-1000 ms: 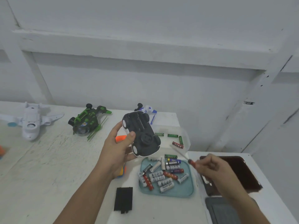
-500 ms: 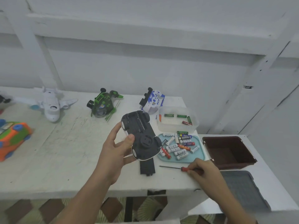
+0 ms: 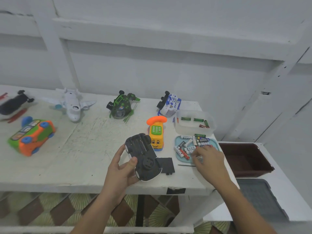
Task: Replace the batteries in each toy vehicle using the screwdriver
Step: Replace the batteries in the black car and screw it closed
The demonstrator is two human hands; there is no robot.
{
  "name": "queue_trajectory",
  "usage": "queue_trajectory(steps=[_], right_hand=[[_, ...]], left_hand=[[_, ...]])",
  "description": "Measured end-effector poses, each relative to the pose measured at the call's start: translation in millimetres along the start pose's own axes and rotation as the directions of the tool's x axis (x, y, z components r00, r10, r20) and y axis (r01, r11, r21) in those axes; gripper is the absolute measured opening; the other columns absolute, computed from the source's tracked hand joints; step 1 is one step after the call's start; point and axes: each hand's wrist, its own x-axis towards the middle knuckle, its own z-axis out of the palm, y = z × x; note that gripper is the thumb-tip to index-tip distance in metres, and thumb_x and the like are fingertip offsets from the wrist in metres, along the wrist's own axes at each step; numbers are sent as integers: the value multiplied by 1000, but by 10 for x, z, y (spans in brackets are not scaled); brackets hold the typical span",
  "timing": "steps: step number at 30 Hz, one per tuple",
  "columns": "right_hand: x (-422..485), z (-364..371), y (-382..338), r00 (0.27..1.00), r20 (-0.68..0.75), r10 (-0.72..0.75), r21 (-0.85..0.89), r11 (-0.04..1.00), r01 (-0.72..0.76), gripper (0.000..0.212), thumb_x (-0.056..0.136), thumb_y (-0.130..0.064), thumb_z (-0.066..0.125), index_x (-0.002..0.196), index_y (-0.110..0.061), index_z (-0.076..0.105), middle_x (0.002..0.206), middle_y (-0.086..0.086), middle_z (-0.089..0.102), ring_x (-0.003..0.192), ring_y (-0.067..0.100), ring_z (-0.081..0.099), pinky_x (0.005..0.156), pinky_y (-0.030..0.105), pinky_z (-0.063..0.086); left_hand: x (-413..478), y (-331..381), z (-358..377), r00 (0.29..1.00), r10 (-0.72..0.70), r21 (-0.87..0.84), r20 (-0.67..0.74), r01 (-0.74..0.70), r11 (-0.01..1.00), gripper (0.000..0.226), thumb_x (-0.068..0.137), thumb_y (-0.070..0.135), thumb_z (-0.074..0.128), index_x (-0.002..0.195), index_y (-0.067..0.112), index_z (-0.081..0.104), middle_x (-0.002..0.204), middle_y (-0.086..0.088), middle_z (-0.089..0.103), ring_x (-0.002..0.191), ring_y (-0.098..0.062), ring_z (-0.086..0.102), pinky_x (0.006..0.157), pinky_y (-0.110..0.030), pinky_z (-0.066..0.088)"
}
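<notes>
1. While the left hand (image 3: 122,168) gripped the toy car (image 3: 143,157) with thumb on one side and fingers wrapped round the other, the car was held upside down just above the near edge of the white table (image 3: 67,157).
2. Its underside was black plastic, with a round boss toward the near end, a white body showing as a thin rim, and black wheels with pale hubs at the corners.
3. One flat black battery cover (image 3: 166,165) lay on the table just beside the car, to its right.
4. One screwdriver (image 3: 186,165) lay flat nearby; only its thin dark shaft showed, the handle being hidden under the right hand (image 3: 209,159).
5. That hand hovered palm down over the blue tray (image 3: 214,143), fingers bent onto the loose batteries (image 3: 189,148); blur made it impossible to tell whether it pinched one.
6. Roughly a dozen batteries were visible in the tray, others being covered by the hand.
7. One clear tub (image 3: 190,130) behind the tray held four cells: three green and one red.
8. Seven toys were counted: the held car, a yellow phone car (image 3: 156,134), a blue-and-white toy (image 3: 168,105), a green-and-black toy (image 3: 120,107), a white plane (image 3: 71,105), a green-and-orange bus (image 3: 32,137), and a blurred black toy (image 3: 14,103).
9. One brown bin (image 3: 244,159) and one grey lid (image 3: 260,196) sat on the lower surface to the right.
</notes>
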Motion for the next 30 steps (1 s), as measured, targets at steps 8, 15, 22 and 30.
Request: queue_trajectory(steps=[8, 15, 22, 30], right_hand=[[158, 100, -336, 979, 157, 129, -100, 988, -114, 9, 89, -14, 50, 85, -20, 57, 85, 0, 67, 81, 20, 59, 77, 33, 40], [149, -100, -368, 970, 60, 236, 7, 972, -237, 2, 91, -15, 56, 91, -17, 57, 83, -1, 62, 76, 20, 54, 75, 35, 43], [-46, -167, -1178, 971, 203, 130, 721, 651, -238, 10, 85, -16, 68, 85, -25, 67, 79, 1, 66, 71, 13, 60, 64, 27, 50], [-92, 276, -1597, 992, 92, 90, 684, 718, -128, 16, 83, -24, 65, 84, -39, 67, 71, -22, 63, 80, 4, 61, 82, 44, 49]], left_hand=[[66, -66, -96, 998, -41, 11, 43, 41, 999, 53, 95, 6, 58, 136, 35, 44, 101, -14, 76, 89, -29, 75, 66, -40, 62], [96, -66, -145, 995, -68, 7, 66, 68, 998, 67, 86, 14, 65, 145, 33, 38, 106, -19, 74, 95, -34, 73, 72, -43, 62], [100, -70, -141, 995, -65, -5, 77, 65, 998, 63, 87, 12, 64, 142, 32, 41, 103, -21, 74, 93, -35, 74, 71, -44, 62], [106, -41, -153, 992, -83, -20, 95, 85, 996, 73, 76, 17, 70, 143, 32, 43, 97, -23, 74, 87, -35, 74, 70, -45, 61]])
